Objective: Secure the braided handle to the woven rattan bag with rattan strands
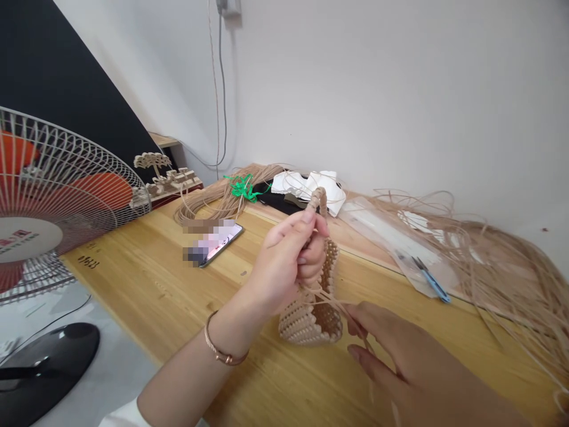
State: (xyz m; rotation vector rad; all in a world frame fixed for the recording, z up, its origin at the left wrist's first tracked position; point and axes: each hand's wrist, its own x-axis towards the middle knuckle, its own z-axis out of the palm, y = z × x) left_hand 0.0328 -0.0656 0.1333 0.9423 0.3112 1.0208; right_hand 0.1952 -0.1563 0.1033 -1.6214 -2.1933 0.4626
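Observation:
A small woven basket (304, 323) of tan cane-like strands sits on the wooden table, its opening tilted toward the right. Its wrapped, curved handle (319, 198) rises above my left hand (293, 255), whose thumb and curled fingers are closed around it. Loose strands (331, 300) run from below the left fist toward the right. They pass between the thumb and fingers of my right hand (391, 350), which is closed on them, and hang down below it. My left fist hides part of the handle and the basket's rim.
A phone (220, 244), a coil of strands (213, 204) with a green tie (243, 187), and blue-handled snips (431, 279) lie on the table (146, 279). Many loose strands (502, 267) spread at right. Left stands a fan (66, 207); a wall (377, 89) bounds the back.

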